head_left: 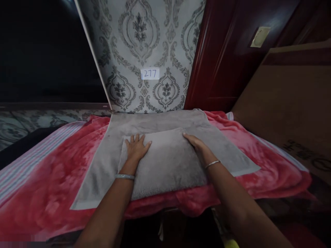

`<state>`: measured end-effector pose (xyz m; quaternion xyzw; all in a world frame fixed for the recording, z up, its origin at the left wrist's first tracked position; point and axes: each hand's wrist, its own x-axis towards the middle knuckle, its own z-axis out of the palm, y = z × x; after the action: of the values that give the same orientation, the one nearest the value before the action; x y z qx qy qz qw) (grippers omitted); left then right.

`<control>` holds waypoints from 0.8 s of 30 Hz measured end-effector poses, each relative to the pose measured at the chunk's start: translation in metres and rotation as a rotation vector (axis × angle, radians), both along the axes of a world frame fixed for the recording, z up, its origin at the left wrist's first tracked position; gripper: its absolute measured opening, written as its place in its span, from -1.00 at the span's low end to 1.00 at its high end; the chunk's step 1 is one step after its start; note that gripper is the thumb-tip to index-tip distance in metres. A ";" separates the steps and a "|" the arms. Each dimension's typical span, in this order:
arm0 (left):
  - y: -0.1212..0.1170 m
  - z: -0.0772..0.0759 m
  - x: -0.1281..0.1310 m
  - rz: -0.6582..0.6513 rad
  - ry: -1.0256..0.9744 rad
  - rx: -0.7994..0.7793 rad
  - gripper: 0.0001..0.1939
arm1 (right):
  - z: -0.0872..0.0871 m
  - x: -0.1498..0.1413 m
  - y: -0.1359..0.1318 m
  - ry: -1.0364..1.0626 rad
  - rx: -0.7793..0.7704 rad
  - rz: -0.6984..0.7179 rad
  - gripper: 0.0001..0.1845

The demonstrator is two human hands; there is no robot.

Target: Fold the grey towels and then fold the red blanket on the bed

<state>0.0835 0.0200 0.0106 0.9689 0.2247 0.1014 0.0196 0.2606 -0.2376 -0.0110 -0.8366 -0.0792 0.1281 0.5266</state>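
Note:
A folded grey towel (168, 162) lies flat on top of a larger spread grey towel (95, 179). My left hand (137, 146) rests palm down on the folded towel's left far corner, fingers spread. At its right far corner, my right hand (196, 143) touches the edge with fingers stretched forward; part of that hand's underside is hidden. Both towels lie over a red and pink plush blanket (59, 182). A bracelet circles each wrist.
A dark television screen (46, 51) stands at the left. Patterned wallpaper (144, 44) with a paper label (150, 73) is behind. To the right are a dark red panel (219, 51) and a large cardboard box (289, 103). A striped cloth (43, 148) shows under the blanket.

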 end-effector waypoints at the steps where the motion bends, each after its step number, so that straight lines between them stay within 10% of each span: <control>1: 0.000 0.000 0.000 0.002 0.001 0.002 -0.28 | -0.003 -0.005 -0.006 0.032 0.027 0.013 -0.48; 16: 0.001 -0.002 0.002 0.013 0.013 0.012 -0.26 | -0.027 -0.027 -0.018 -0.203 -0.078 0.023 -0.63; 24: 0.001 -0.002 0.002 0.016 0.016 0.024 -0.27 | -0.039 -0.030 -0.034 -0.010 0.317 0.150 -0.39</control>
<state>0.0856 0.0210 0.0090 0.9681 0.2313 0.0964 0.0054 0.2308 -0.2716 -0.0496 -0.7354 -0.1631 0.1487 0.6407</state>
